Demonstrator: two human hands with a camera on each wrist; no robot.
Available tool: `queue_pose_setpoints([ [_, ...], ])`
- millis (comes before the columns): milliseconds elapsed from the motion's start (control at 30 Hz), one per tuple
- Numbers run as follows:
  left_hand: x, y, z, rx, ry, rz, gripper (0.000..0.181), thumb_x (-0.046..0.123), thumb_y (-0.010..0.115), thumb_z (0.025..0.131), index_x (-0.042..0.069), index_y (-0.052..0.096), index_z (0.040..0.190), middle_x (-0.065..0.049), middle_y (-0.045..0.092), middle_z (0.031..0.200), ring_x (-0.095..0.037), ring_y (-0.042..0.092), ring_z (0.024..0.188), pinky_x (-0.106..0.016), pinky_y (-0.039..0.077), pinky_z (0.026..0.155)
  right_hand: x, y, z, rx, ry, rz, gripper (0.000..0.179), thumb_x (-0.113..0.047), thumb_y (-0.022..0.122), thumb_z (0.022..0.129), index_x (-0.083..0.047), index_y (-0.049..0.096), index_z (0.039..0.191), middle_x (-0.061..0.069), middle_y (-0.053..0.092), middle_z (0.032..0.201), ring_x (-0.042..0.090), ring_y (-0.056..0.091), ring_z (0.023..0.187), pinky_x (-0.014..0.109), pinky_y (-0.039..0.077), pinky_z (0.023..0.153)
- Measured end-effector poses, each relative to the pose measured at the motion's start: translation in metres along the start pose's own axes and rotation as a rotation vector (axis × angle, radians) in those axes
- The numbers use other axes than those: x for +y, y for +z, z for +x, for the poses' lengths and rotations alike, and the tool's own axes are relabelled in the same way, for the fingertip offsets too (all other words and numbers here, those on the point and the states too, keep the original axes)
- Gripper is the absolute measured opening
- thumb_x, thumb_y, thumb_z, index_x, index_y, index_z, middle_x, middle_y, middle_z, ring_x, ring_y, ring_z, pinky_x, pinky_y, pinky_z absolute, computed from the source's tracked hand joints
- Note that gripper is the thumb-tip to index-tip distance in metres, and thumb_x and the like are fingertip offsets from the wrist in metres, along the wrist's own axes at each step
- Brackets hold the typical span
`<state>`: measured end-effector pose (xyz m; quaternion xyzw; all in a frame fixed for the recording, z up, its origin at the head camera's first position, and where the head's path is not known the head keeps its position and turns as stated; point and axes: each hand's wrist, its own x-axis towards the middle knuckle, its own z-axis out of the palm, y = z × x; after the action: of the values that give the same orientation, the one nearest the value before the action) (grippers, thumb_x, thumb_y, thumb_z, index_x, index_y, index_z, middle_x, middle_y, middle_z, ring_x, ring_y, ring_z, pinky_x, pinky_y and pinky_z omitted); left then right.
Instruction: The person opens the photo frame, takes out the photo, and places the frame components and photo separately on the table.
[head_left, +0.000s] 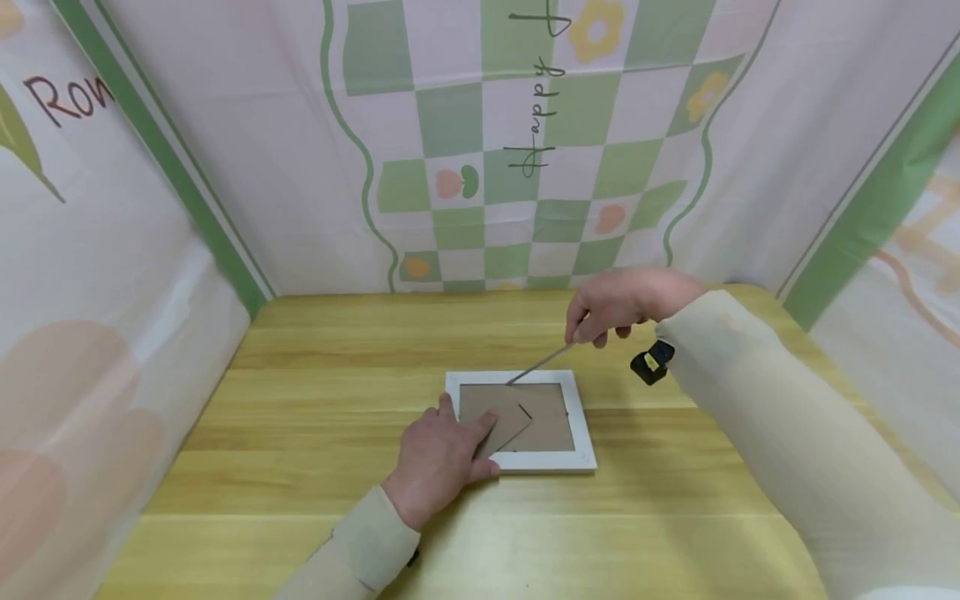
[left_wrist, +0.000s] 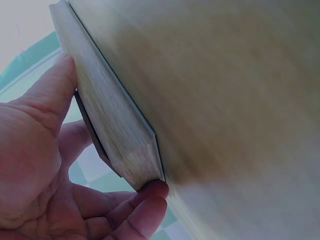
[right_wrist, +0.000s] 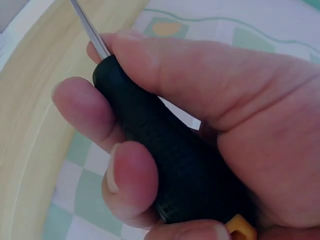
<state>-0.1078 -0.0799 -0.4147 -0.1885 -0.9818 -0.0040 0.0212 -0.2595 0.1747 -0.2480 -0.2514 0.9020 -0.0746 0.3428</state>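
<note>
A white picture frame point(head_left: 585, 446) lies back side up on the table, with a brown backing board point(head_left: 551, 429) set inside its border. My left hand point(head_left: 435, 454) holds the frame at its near left corner. One finger lies over the backing, while the thumb presses the near side wall. In my right hand point(head_left: 622, 300) I grip a screwdriver by its dark handle point(right_wrist: 165, 155), which has a yellow end. Its thin metal shaft point(head_left: 543, 361) slants down to the left, the tip right at the far edge of the backing. Small dark tabs show along the border.
The wooden table point(head_left: 315, 467) spreads around the frame. Behind it hangs a cloth point(head_left: 510, 208) with green and white checks, and printed cloth walls stand at both sides. A black strap piece point(head_left: 652, 362) hangs at my right cuff.
</note>
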Motion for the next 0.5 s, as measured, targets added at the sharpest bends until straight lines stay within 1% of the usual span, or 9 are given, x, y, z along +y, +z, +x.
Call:
queue_pose_setpoints([
  [67,0.0,0.001,0.001,-0.007,-0.003,-0.003,0.072,0.069,0.07,0.084,0.035,0.061,0.147,-0.038,0.059,0.137,-0.045,0.071,0.105,-0.045,0.061,0.06,0.004,-0.003,0.002,-0.017,0.021,0.022,0.023,-0.024,0.059,0.105,-0.021,0.076,0.122,0.001,0.068,0.086,0.01,0.043,0.054,0.024,0.029,0.049],
  [133,0.001,0.001,0.001,-0.013,-0.005,0.003,0.072,0.07,0.069,0.084,0.036,0.06,0.147,-0.038,0.059,0.138,-0.045,0.071,0.107,-0.046,0.061,0.061,0.008,-0.005,0.005,-0.029,0.027,0.033,0.022,-0.026,0.06,0.105,-0.022,0.076,0.12,-0.001,0.068,0.085,0.01,0.044,0.054,0.023,0.028,0.048],
  [233,0.001,0.002,0.002,-0.015,-0.004,0.015,0.073,0.07,0.069,0.084,0.037,0.06,0.148,-0.037,0.059,0.138,-0.045,0.071,0.107,-0.046,0.061,0.062,0.013,-0.005,0.005,-0.024,0.03,0.046,0.021,-0.027,0.061,0.105,-0.023,0.076,0.119,-0.001,0.068,0.086,0.01,0.045,0.055,0.023,0.027,0.049],
  [267,0.001,0.002,0.002,-0.014,-0.003,0.019,0.073,0.071,0.068,0.084,0.037,0.059,0.148,-0.037,0.059,0.138,-0.045,0.071,0.107,-0.045,0.061,0.062,0.014,-0.003,0.004,-0.012,0.021,0.048,0.021,-0.027,0.062,0.105,-0.022,0.077,0.119,-0.001,0.069,0.087,0.01,0.046,0.057,0.023,0.029,0.049],
  [333,0.001,0.002,0.001,-0.011,-0.005,0.022,0.073,0.071,0.068,0.084,0.037,0.059,0.148,-0.037,0.059,0.138,-0.044,0.071,0.105,-0.045,0.061,0.061,0.014,0.003,0.0,0.03,-0.015,0.046,0.021,-0.023,0.063,0.105,-0.02,0.078,0.12,0.001,0.07,0.089,0.011,0.051,0.059,0.024,0.038,0.051],
  [400,0.001,0.001,0.001,-0.009,-0.006,0.025,0.073,0.071,0.068,0.084,0.037,0.06,0.148,-0.037,0.059,0.138,-0.043,0.071,0.104,-0.044,0.061,0.061,0.012,0.01,-0.006,0.082,-0.052,0.029,0.022,-0.021,0.063,0.105,-0.017,0.078,0.121,0.002,0.071,0.091,0.013,0.055,0.064,0.028,0.046,0.056],
  [433,0.001,0.001,0.001,-0.009,-0.007,0.028,0.073,0.072,0.068,0.084,0.037,0.059,0.148,-0.037,0.059,0.138,-0.043,0.071,0.103,-0.044,0.06,0.061,0.011,0.014,-0.01,0.116,-0.07,0.012,0.023,-0.02,0.063,0.104,-0.016,0.078,0.121,0.001,0.071,0.093,0.013,0.058,0.066,0.03,0.049,0.06],
  [500,0.001,0.0,0.001,-0.008,-0.008,0.028,0.073,0.072,0.068,0.084,0.037,0.06,0.148,-0.037,0.059,0.138,-0.042,0.072,0.101,-0.043,0.06,0.061,0.01,0.021,-0.019,0.199,-0.106,-0.064,0.022,-0.021,0.064,0.104,-0.016,0.079,0.12,-0.001,0.074,0.099,0.014,0.064,0.076,0.037,0.056,0.07],
])
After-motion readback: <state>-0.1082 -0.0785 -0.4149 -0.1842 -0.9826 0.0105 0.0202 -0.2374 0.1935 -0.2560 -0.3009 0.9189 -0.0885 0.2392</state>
